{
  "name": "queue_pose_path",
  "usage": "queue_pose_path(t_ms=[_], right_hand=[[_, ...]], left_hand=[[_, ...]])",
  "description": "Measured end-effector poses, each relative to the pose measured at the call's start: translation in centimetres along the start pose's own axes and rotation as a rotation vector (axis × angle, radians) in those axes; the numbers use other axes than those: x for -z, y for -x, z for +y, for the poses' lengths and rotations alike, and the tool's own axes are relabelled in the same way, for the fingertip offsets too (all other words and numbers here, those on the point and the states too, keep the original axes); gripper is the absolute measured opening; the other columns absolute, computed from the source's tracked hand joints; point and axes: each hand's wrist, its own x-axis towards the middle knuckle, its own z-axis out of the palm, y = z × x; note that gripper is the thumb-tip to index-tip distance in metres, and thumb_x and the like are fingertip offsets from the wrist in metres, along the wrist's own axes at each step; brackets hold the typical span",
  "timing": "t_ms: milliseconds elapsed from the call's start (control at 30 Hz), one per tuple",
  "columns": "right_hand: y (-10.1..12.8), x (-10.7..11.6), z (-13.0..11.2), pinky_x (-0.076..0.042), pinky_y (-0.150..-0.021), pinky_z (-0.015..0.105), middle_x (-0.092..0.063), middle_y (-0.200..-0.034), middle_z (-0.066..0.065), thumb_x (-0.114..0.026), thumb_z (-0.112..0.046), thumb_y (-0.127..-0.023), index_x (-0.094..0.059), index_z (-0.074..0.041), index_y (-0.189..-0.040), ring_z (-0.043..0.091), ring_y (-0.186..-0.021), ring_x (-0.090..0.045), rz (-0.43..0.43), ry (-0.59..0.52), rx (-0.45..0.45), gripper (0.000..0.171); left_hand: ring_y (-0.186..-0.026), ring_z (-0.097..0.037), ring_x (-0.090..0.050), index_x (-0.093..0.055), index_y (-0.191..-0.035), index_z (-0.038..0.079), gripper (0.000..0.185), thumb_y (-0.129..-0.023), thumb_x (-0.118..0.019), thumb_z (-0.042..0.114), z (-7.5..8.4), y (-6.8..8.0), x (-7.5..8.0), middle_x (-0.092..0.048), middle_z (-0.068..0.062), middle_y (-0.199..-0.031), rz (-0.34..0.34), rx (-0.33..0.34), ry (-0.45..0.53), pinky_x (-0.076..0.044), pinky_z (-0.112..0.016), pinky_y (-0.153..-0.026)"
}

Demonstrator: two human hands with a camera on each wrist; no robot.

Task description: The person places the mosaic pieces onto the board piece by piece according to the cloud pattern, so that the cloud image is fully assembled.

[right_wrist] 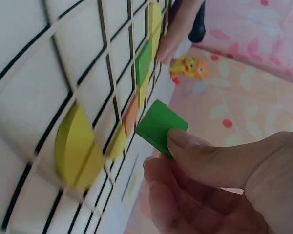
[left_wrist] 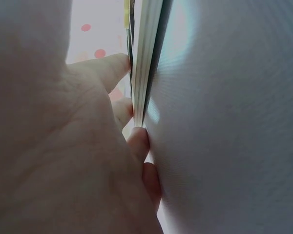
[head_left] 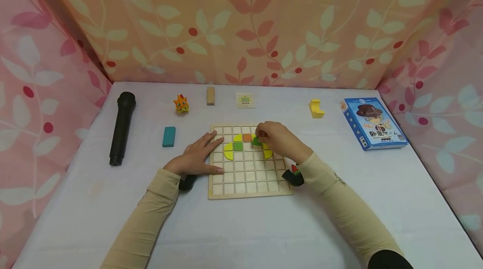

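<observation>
We see the right hand pinching a green square tile between thumb and finger, holding it tilted just over the upper right part of a wooden grid board; we cannot tell whether the tile's edge touches the board. Our left hand grips nothing: its fingers are spread wide, set against the board's left edge. On the grid, we have an orange square tile, a second green square below and left of it, and curved yellow pieces toward both sides. Beyond the board lie a small pattern card and a plain wooden block; a teal block and a black microphone lie to our left, a blue game box well to our right.
</observation>
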Motion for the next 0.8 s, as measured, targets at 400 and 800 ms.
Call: queue_pose_path(t_ms=[400,800], right_hand=[[-2.5,-1.9,-0.5,-0.05,-0.083,0.033,-0.066,-0.096,0.003,-0.063,-0.007,-0.092,-0.067,-0.006,-0.102,0.018,-0.085,-0.056,-0.054,-0.046,-0.008,0.01],[-2.5,-2.8,-0.6,-0.05,-0.088,0.034,-0.067,-0.096,0.001,-0.066,-0.009,-0.091,-0.071,-0.009,-0.1,0.016,-0.09,-0.06,-0.037,0.082,0.028,0.011]], left_hand=[[-0.148,-0.032,0.001,-0.018,-0.155,0.02,0.098,-0.08,-0.072,0.053,0.0,-0.1,0.0,-0.002,-0.009,-0.162,0.005,-0.004,-0.004,-0.013,-0.064,-0.11],[-0.148,-0.032,0.002,-0.017,-0.155,0.02,0.099,-0.079,-0.072,0.054,-0.1,0.1,-0.1,0.0,-0.009,-0.162,0.008,0.001,-0.002,-0.013,-0.064,-0.11]])
